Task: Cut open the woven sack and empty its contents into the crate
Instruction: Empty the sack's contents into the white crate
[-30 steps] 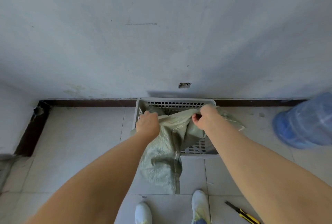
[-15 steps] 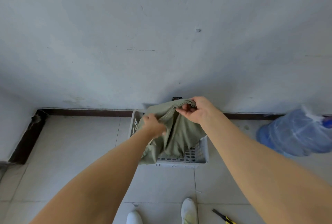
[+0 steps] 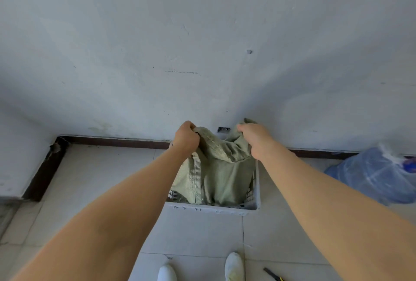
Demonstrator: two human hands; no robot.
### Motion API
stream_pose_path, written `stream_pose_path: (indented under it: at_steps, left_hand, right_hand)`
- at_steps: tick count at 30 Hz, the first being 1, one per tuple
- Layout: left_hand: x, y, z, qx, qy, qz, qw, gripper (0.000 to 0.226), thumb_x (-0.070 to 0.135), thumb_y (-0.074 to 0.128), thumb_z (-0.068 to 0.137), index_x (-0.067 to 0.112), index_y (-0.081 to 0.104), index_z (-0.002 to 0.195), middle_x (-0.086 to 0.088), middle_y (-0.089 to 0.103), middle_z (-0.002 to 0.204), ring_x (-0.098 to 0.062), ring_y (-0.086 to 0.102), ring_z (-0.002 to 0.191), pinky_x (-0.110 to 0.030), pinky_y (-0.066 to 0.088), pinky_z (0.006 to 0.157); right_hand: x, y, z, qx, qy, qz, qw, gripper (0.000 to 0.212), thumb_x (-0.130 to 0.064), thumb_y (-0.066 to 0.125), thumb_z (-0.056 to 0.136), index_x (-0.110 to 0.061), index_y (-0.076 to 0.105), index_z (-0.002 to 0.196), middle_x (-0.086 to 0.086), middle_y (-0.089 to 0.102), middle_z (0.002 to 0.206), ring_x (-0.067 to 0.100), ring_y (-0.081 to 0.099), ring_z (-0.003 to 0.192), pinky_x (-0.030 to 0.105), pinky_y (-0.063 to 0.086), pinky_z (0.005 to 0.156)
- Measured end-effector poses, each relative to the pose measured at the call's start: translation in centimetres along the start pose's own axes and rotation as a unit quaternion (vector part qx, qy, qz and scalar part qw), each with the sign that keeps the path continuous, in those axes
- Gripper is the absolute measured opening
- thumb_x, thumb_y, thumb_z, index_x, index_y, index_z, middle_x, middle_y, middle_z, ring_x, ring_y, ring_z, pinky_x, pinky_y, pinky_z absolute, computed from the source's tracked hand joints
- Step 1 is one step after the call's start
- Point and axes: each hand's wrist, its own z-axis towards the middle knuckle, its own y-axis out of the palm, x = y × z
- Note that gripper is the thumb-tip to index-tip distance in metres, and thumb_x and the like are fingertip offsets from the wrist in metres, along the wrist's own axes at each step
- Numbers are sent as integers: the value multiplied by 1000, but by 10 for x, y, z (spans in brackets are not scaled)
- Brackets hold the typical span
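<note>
Here left hand (image 3: 185,139) and right hand (image 3: 254,140) grip sack (image 3: 225,175) hanging into crate (image 3: 213,209)

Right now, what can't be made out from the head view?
Inside the crate: hidden by the sack hanging into it.
Most of the knife: past bottom edge.
Part of the blue jug: past right edge, blurred.
Fingertips of left hand, right hand: curled into sack folds.

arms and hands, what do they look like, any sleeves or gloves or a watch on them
The left hand and right hand wear no gloves. The left forearm and right forearm are uncovered, with no sleeve edge anywhere in view. No watch, bracelet, ring or marking shows on the sides facing the camera.
</note>
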Motion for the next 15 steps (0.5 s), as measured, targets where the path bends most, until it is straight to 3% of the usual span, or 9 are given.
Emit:
stream_pose_path:
  at_steps: [2,3,5,7,10,12,15]
  left_hand:
    - [17,-9,-7,-9,14,-45,999,30,-6,47,81,8,51,107,-11,56,95,-26,55,82,-29,45,56]
    - [24,-15,-10,6,20,-58,998,37,-9,48,79,8,52,113,-11,56,99,-26,56,86,-29,46,58]
    - [33,-30,-14,60,18,-72,995,43,-11,46,78,7,53,117,-11,57,103,-28,57,91,-31,48,65]
    - [35,-47,-16,93,3,-4,996,33,-12,43,79,2,58,105,-16,59,101,-30,57,87,-32,47,68]
    - [40,-70,-24,93,-2,139,986,31,-6,38,83,4,61,100,-16,59,102,-33,57,89,-35,47,73]
    - [55,-78,-31,94,27,128,987,33,-6,35,83,6,60,99,-11,57,92,-32,55,86,-34,45,71]
    - [72,-81,-42,82,43,32,995,24,-3,35,84,6,55,94,-9,54,79,-30,52,78,-34,44,63]
  right_hand:
    - [-16,1,-12,-9,-54,-48,997,34,-10,59,89,2,59,121,15,61,119,31,57,113,43,48,93]
    - [-26,0,-20,-7,-92,-66,994,29,-14,61,86,0,65,110,9,62,115,32,56,115,44,47,95]
    - [-41,-5,-35,5,-170,-98,981,17,-22,64,74,-5,65,75,-2,58,99,30,56,103,42,46,85]
    - [-49,-11,-41,3,-202,-119,972,21,-21,63,69,-7,53,59,-4,51,85,23,52,88,36,41,73]
    - [-60,-17,-53,-24,-185,-89,978,4,-9,60,75,-9,57,75,8,49,73,21,45,71,30,34,62]
    - [-69,-14,-60,-35,-185,-50,981,8,-8,57,79,-5,58,86,9,48,76,21,42,72,32,32,62]
    - [-66,-5,-74,-61,-122,-94,986,12,-7,55,85,-5,61,95,8,48,87,21,45,75,31,34,65]
